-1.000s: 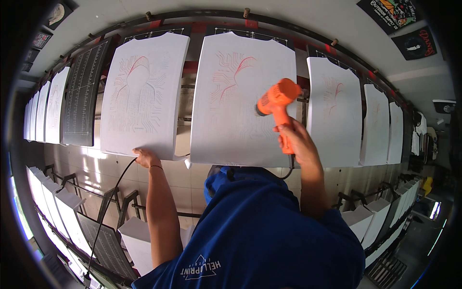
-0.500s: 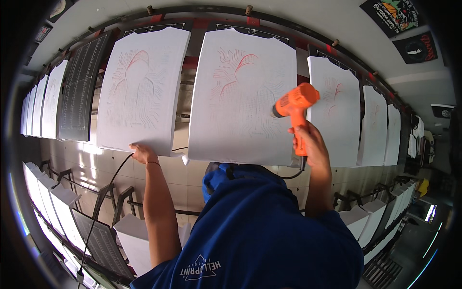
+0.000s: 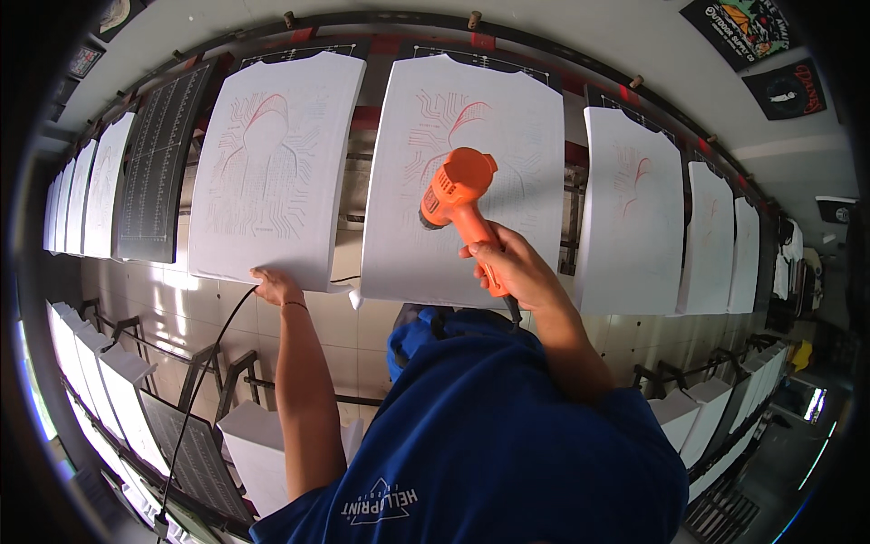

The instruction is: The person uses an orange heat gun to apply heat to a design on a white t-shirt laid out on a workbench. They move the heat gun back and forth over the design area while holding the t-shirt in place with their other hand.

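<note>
The right hand is gripping the handle of an orange heat gun, fingers wrapped closed around it, just right of the frame's centre. The gun's body is sitting above the hand, and its dark nozzle is pointing left and down, in front of the lower part of a white shirt stretched flat on a board at upper centre. That shirt is carrying a fine-lined print in red and grey. A dark cord is leaving the bottom of the handle below the hand.

The left hand is resting at the lower edge of the neighbouring white shirt, left of centre; its fingers are curled against the hem, but whether they are pinching the cloth I cannot tell. A thin black cable is running from beside this hand down toward the lower left edge.

Both forearms are rising from the lower part of the frame, above the person's blue shirt, which is filling the lower centre.

Outward, more boards with white shirts are curving away in a row to the right and to the far left. A dark gridded board is standing bare just left of the left-hand shirt. Along the lower left, another row of white-covered boards is lining up on dark metal arms. Dark shirts are hanging on the wall at upper right.
</note>
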The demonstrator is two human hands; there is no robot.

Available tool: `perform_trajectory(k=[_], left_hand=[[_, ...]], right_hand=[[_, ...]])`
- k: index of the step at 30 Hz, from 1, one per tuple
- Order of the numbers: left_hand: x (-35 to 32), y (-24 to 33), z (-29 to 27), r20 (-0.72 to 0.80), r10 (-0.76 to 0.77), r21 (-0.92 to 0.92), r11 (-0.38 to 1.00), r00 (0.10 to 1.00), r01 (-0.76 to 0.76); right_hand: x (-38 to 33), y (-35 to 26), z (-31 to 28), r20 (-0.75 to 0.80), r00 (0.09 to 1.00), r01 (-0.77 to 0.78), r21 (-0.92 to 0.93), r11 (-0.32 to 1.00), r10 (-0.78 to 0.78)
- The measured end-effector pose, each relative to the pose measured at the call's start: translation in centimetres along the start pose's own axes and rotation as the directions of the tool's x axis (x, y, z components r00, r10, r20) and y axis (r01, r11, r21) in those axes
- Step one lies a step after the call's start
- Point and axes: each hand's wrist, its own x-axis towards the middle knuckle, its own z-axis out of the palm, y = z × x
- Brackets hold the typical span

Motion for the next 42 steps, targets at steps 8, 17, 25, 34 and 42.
perform_trajectory(k=[8, 17, 25, 34, 42], left_hand=[[-0.5, 0.0, 0.1, -0.027, 0.044, 0.085, 0.995, 0.999, -0.041], [-1.0, -0.1, -0.1, 0.028, 0.077, -0.02, 0.997, 0.997, -0.076], [0.0, -0.6, -0.1, 0.051, 0.07, -0.057, 0.996, 0.996, -0.067], [0.4, -1.3, -0.1, 0.104, 0.119, -0.125, 0.987, 0.987, -0.105], [3.7, -3.8, -0.1, 0.184, 0.158, -0.197, 0.973, 0.97, -0.121]], right_hand=[[-4.0, 1.4, -5.6, -0.293, 0.956, 0.005, 0.021, 1.0, 0.002], [-6.7, 1.1, -7.5, -0.431, 0.902, 0.028, 0.03, 0.999, -0.012], [-1.9, 0.7, -0.3, -0.067, 0.998, -0.012, 0.013, 1.0, 0.013], [-6.1, 1.7, -5.2, -0.383, 0.924, 0.005, 0.034, 0.999, 0.008], [-7.3, 1.3, -5.0, -0.465, 0.885, 0.025, 0.046, 0.999, -0.001]])
